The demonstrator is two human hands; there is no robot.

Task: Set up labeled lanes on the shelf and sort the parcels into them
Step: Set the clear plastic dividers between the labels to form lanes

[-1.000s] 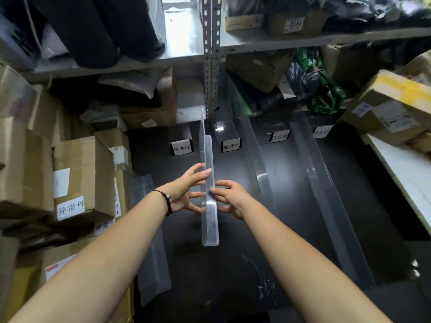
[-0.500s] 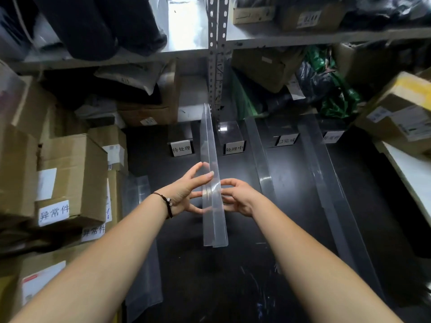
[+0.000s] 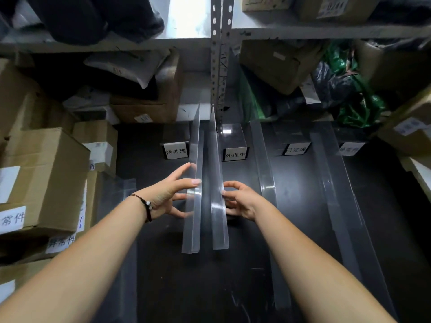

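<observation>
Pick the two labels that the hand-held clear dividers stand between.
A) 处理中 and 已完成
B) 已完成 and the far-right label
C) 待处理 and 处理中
C: the dividers, touched by the left hand and right hand, run back between the 待处理 label and the 处理中 label.

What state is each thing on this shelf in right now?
left divider: upright, left hand touching its outer face.
right divider: upright, apart from the left one, right hand touching it.
leftmost lane label: standing, facing forward.
flat strip: lying on the shelf.
cardboard box: closed.
</observation>
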